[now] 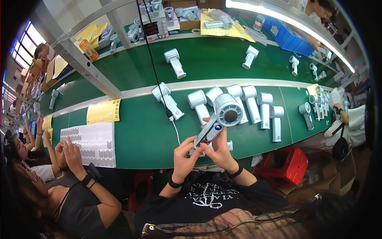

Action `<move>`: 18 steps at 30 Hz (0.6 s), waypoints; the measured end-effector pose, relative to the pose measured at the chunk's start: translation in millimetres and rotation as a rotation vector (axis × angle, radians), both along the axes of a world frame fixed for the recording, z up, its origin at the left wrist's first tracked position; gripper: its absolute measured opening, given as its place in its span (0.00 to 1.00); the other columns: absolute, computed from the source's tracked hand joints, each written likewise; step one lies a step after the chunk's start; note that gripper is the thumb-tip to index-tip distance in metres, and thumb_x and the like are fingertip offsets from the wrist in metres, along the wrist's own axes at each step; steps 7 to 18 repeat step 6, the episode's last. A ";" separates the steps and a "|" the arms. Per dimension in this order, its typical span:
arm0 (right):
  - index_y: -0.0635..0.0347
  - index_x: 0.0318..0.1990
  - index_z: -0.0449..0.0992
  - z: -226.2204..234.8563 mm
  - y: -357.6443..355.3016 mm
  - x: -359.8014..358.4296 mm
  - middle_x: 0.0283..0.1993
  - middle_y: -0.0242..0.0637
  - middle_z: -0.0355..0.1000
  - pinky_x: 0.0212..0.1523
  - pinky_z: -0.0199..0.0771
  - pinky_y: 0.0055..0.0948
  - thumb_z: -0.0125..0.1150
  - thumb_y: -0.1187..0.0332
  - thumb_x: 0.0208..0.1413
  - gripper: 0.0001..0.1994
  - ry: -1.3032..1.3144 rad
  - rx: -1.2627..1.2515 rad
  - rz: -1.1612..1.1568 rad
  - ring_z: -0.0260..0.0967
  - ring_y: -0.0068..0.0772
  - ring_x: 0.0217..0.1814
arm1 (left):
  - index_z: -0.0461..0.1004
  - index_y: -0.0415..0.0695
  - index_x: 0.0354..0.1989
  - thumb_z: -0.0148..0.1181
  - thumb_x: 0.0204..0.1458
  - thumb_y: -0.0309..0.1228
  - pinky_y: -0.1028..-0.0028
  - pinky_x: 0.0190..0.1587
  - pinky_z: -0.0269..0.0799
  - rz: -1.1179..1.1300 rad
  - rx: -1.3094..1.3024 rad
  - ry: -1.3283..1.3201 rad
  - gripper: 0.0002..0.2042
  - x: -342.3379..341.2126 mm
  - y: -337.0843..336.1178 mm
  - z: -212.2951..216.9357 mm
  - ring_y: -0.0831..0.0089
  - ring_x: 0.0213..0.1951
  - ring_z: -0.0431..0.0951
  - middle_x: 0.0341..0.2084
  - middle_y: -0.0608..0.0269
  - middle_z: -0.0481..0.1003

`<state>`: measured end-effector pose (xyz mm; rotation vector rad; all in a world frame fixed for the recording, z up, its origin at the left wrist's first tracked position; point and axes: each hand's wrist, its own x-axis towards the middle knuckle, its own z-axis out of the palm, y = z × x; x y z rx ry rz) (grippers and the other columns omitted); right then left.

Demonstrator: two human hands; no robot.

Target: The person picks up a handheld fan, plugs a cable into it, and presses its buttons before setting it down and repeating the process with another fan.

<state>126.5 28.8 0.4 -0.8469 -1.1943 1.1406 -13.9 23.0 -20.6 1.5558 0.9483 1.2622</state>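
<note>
Holding white hair dryer [220, 117] by handle, left hand [185, 156] and right hand [217, 150] both closed on it, above green tabletop [143, 135].

A white plastic handheld hair dryer with a round grey-centred head [223, 115] is held tilted above the near edge of the green bench [143, 135], head up and away, handle slanting down toward the person.
</note>
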 end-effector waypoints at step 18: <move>0.59 0.66 0.46 17.3 9.4 67.9 0.69 0.46 0.45 0.69 0.41 0.39 0.69 0.67 0.49 0.42 -0.620 0.059 0.116 0.47 0.40 0.70 | 0.77 0.37 0.31 0.60 0.53 0.27 0.74 0.40 0.71 -0.119 -0.287 -0.269 0.05 -22.7 -4.5 -7.7 0.58 0.37 0.77 0.51 0.53 0.72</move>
